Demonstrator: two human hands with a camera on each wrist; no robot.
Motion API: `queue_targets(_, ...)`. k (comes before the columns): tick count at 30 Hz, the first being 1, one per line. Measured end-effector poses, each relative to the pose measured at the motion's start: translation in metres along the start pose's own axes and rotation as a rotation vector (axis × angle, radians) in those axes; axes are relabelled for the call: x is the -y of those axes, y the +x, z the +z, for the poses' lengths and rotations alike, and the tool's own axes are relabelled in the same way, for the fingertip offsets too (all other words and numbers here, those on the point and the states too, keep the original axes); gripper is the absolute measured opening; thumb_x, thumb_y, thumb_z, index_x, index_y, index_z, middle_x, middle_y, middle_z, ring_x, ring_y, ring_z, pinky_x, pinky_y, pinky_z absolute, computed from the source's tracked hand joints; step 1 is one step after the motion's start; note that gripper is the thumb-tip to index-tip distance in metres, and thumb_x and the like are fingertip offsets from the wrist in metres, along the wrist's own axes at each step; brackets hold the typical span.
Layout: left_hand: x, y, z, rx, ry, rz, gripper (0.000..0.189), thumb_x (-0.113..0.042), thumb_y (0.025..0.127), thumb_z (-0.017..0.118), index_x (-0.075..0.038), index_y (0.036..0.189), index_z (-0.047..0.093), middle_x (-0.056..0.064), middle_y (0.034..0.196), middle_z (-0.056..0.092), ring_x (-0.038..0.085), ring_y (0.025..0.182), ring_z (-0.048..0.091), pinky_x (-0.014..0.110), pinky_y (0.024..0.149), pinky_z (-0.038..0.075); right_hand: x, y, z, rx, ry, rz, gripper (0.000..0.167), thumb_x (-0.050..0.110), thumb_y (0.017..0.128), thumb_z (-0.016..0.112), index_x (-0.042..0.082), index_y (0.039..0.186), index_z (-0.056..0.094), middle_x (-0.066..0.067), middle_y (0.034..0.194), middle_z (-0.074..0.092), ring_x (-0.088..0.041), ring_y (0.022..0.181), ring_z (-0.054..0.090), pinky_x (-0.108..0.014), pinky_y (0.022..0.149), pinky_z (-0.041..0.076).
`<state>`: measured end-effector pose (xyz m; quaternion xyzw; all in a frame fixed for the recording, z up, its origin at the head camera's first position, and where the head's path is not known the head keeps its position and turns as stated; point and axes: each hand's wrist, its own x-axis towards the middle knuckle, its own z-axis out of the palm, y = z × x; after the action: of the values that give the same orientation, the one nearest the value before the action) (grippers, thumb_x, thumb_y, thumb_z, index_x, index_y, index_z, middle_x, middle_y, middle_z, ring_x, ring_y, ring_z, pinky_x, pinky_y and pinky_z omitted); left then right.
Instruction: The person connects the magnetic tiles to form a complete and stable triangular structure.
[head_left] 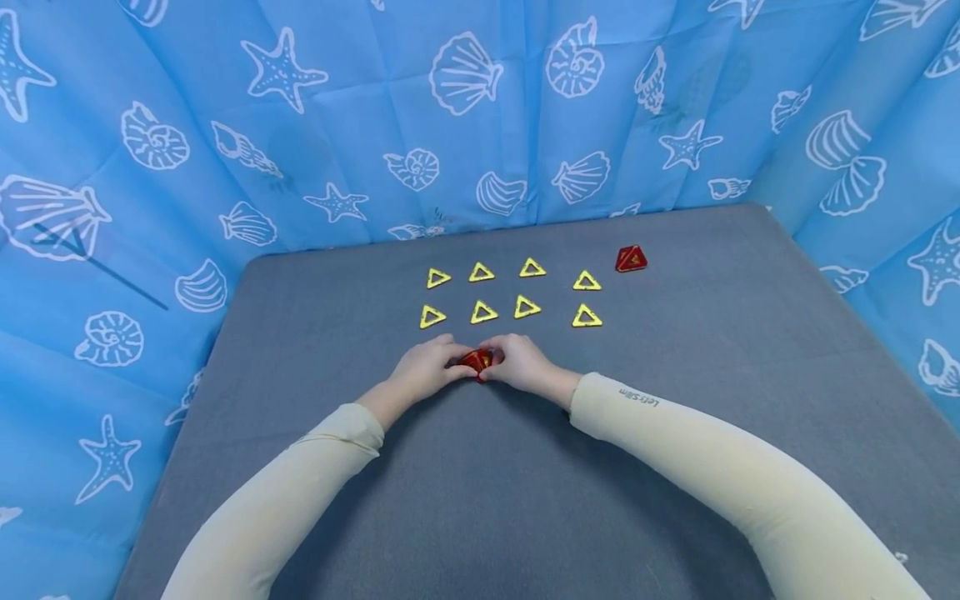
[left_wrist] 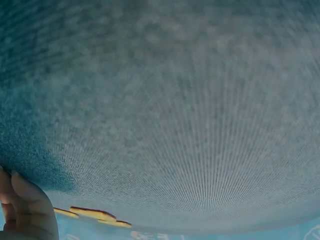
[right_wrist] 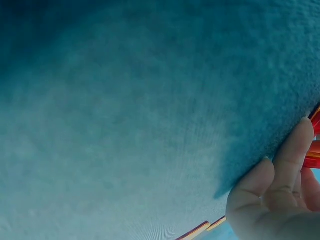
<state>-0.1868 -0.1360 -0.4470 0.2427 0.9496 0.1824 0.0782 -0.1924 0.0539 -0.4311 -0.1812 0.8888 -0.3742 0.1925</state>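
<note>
Near the middle of the table, both hands hold a small red faceted triangular piece (head_left: 477, 360) with yellow edges. My left hand (head_left: 429, 368) grips it from the left, thumb on the near side and fingers on the far side. From the right, my right hand (head_left: 525, 364) pinches it in the same way. In the right wrist view, red parts (right_wrist: 313, 156) with yellow lines show at the fingertips of the right hand (right_wrist: 275, 192). Only part of the left hand (left_wrist: 31, 210) appears in the left wrist view, and the piece is hidden there.
Beyond the hands, several yellow triangular frames (head_left: 483, 312) lie flat in two rows. A second red triangular piece (head_left: 631, 258) sits at the back right of the grey table (head_left: 480, 500). A blue curtain (head_left: 337, 125) with white shells hangs behind and along the sides.
</note>
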Motion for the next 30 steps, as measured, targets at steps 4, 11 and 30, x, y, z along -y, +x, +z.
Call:
queue_targets(4, -0.0006, -0.0013, 0.0007, -0.039, 0.003, 0.008, 0.035, -0.038, 0.091, 0.066, -0.016, 0.118, 0.072, -0.002, 0.082, 0.050, 0.012, 0.064, 0.043, 0.027, 0.058, 0.035, -0.0004, 0.0007, 0.0008, -0.007, -0.004, -0.008, 0.045, 0.011, 0.086, 0.076, -0.003, 0.126, 0.061, -0.006, 0.079, 0.061, -0.013, 0.065, 0.052, -0.024, 0.057, 0.042)
queue_targets(11, -0.0001, -0.0006, 0.0001, -0.026, 0.024, 0.029, 0.035, -0.035, 0.093, 0.064, -0.013, 0.119, 0.071, -0.001, 0.086, 0.052, 0.011, 0.067, 0.045, 0.027, 0.060, 0.039, -0.0018, 0.0026, 0.0018, -0.004, -0.024, -0.006, 0.046, 0.012, 0.085, 0.076, -0.002, 0.126, 0.061, -0.005, 0.079, 0.060, -0.014, 0.066, 0.052, -0.025, 0.058, 0.041)
queue_targets(30, -0.0096, 0.0007, 0.0046, 0.030, 0.149, 0.009, 0.055, -0.048, 0.084, 0.072, -0.011, 0.124, 0.064, 0.004, 0.101, 0.053, 0.014, 0.074, 0.052, 0.032, 0.067, 0.048, -0.0089, 0.0058, -0.0071, 0.064, -0.082, -0.126, 0.047, 0.002, 0.081, 0.077, -0.008, 0.123, 0.060, -0.004, 0.077, 0.058, -0.013, 0.068, 0.052, -0.026, 0.065, 0.043)
